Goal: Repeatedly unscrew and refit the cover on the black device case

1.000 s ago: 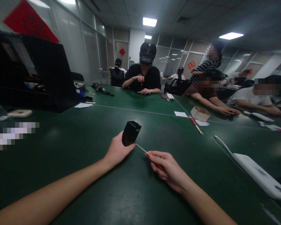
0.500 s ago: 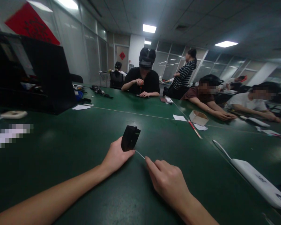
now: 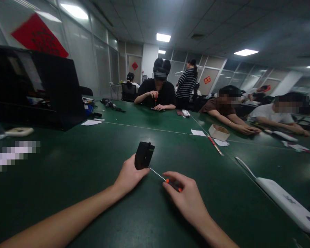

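My left hand (image 3: 130, 175) is closed around a small black box-shaped device (image 3: 144, 155), held tilted above the green table. In my right hand (image 3: 187, 193) lies a screwdriver (image 3: 173, 186) with a black and orange handle and a thin metal shaft. My right thumb and fingers are loosely about the handle, with the index finger lifted off it. The shaft points up and left, and its tip meets the lower edge of the black device by my left thumb. Whether the tip sits in a screw is too small to tell.
A white power bank (image 3: 286, 203) with a cord loop lies on the right. Beyond are a small open box (image 3: 219, 132), paper slips (image 3: 198, 132) and a red strip (image 3: 215, 145). A large black case (image 3: 36, 86) stands at left. Co-workers sit across the table (image 3: 113, 141).
My right hand has opened its grip and shifted slightly, so the screwdriver's handle now shows. The left hand and black device stay nearly the same. The standing person behind has turned and moved left.
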Demonstrator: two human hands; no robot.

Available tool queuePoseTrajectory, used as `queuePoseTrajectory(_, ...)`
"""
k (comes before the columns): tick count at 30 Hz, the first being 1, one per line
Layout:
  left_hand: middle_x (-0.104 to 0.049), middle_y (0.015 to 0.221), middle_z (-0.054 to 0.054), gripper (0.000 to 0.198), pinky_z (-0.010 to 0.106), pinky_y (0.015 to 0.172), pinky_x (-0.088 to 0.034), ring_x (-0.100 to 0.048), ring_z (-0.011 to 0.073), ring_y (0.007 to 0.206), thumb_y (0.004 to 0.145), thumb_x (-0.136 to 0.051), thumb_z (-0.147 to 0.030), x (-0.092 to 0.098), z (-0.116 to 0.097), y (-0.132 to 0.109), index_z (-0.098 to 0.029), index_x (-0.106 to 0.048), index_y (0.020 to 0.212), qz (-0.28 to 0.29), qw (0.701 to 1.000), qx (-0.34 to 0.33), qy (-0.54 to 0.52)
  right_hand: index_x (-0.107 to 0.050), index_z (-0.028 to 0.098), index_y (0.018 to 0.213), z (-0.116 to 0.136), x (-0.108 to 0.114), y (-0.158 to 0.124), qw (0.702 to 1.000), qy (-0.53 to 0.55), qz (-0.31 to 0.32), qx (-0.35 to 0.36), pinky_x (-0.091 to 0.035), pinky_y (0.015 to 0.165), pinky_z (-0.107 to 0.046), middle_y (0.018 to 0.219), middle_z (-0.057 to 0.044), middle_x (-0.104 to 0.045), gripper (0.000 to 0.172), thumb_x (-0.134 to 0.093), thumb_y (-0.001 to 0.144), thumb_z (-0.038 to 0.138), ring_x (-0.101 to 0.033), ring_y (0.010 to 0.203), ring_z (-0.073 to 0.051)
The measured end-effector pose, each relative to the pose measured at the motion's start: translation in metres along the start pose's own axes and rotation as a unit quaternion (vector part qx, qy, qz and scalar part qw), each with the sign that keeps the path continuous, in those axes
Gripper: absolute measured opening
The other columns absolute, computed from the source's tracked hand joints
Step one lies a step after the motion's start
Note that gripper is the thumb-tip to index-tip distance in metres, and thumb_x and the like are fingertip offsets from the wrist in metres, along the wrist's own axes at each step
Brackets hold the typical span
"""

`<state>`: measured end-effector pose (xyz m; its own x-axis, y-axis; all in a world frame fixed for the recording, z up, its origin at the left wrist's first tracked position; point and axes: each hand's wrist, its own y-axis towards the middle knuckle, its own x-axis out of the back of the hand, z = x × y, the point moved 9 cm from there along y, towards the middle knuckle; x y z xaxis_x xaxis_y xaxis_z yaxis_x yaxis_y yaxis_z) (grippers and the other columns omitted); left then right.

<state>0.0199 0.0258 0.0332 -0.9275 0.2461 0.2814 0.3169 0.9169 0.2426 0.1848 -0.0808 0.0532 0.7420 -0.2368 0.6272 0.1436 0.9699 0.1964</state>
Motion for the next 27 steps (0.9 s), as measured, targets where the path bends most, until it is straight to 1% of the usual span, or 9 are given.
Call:
queuePoseTrajectory(3,-0.065,0.083,0.002,0.026,0.03,0.07,-0.045,-0.06,0.0203,0.077,0.07,-0.071,-0.025,0.0,0.0,0.001,-0.016,-0.062,0.091,0.002,1.0,-0.002,-0.001,-0.073,0.022,0.103,0.005,0.003,0.002,0.999,-0.032,-0.016,0.025,-0.049,0.077,-0.033,0.098,-0.006,-0.073,0.023,-0.066,0.082,0.03,-0.067,0.087,-0.023)
queuePoseTrajectory(7,-0.067,0.085,0.003,0.027,0.03,0.07,-0.045,-0.06,0.0207,0.078,0.069,-0.07,-0.024,-0.001,0.0,0.0,-0.015,-0.063,0.093,0.004,1.0,-0.012,0.007,-0.071,0.018,0.109,0.002,0.002,0.005,0.999,-0.019,0.024,-0.016,-0.049,0.07,-0.033,0.08,-0.005,-0.073,0.034,-0.054,0.091,0.042,-0.067,0.075,-0.022)
queuePoseTrajectory(9,-0.067,0.087,0.003,0.029,0.03,0.07,-0.045,-0.06,0.0205,0.078,0.068,-0.07,-0.023,-0.002,-0.001,0.0,-0.015,-0.063,0.095,0.007,1.0,-0.018,0.01,-0.069,0.016,0.111,0.001,0.001,0.005,0.998,0.001,0.051,-0.034,-0.048,0.067,-0.031,0.069,-0.003,-0.071,0.039,-0.045,0.096,0.043,-0.067,0.069,-0.02)
queuePoseTrajectory(12,-0.066,0.085,0.003,0.029,0.03,0.069,-0.045,-0.06,0.0202,0.077,0.068,-0.07,-0.023,-0.003,-0.002,-0.001,-0.015,-0.063,0.095,0.011,1.0,-0.019,0.01,-0.067,0.017,0.113,0.001,0.003,0.006,0.998,0.013,0.054,-0.034,-0.048,0.066,-0.03,0.065,-0.001,-0.069,0.034,-0.048,0.095,0.039,-0.066,0.065,-0.019)
queuePoseTrajectory(16,-0.067,0.086,0.004,0.029,0.03,0.071,-0.046,-0.06,0.0209,0.079,0.067,-0.071,-0.024,-0.002,-0.002,-0.001,-0.016,-0.063,0.094,0.01,1.0,-0.012,0.007,-0.068,0.021,0.109,0.002,0.008,0.004,1.0,-0.021,0.012,-0.003,-0.049,0.068,-0.031,0.073,-0.002,-0.072,0.027,-0.057,0.09,0.036,-0.067,0.067,-0.02)
queuePoseTrajectory(19,-0.067,0.087,0.003,0.029,0.031,0.071,-0.046,-0.06,0.021,0.079,0.068,-0.07,-0.023,-0.002,-0.001,-0.001,-0.016,-0.063,0.094,0.006,1.0,-0.008,0.008,-0.069,0.022,0.107,0.01,0.009,0.001,0.996,-0.068,-0.019,0.055,-0.051,0.075,-0.033,0.089,-0.005,-0.073,0.023,-0.062,0.087,0.031,-0.068,0.077,-0.021)
queuePoseTrajectory(22,-0.065,0.083,0.002,0.026,0.03,0.069,-0.045,-0.059,0.0202,0.076,0.068,-0.07,-0.023,-0.003,0.0,-0.001,-0.016,-0.062,0.091,0.009,1.0,-0.008,0.006,-0.069,0.019,0.108,0.02,0.007,-0.002,0.99,-0.091,-0.021,0.108,-0.051,0.082,-0.034,0.101,-0.007,-0.072,0.023,-0.059,0.089,0.029,-0.068,0.088,-0.022)
queuePoseTrajectory(24,-0.064,0.081,0.002,0.024,0.029,0.067,-0.045,-0.059,0.0197,0.075,0.068,-0.07,-0.023,-0.003,0.0,-0.001,-0.016,-0.062,0.09,0.009,1.0,-0.006,0.005,-0.068,0.018,0.112,0.02,0.005,-0.002,0.989,-0.105,-0.012,0.099,-0.05,0.082,-0.036,0.103,-0.009,-0.072,0.028,-0.058,0.09,0.032,-0.068,0.09,-0.024)
queuePoseTrajectory(27,-0.064,0.079,0.001,0.023,0.029,0.067,-0.045,-0.058,0.0192,0.073,0.067,-0.07,-0.022,-0.003,-0.001,-0.002,-0.016,-0.062,0.088,0.009,1.0,-0.005,0.006,-0.068,0.018,0.115,0.012,0.003,0.001,0.993,-0.108,0.019,0.045,-0.051,0.074,-0.036,0.088,-0.008,-0.074,0.033,-0.05,0.095,0.038,-0.069,0.079,-0.024)
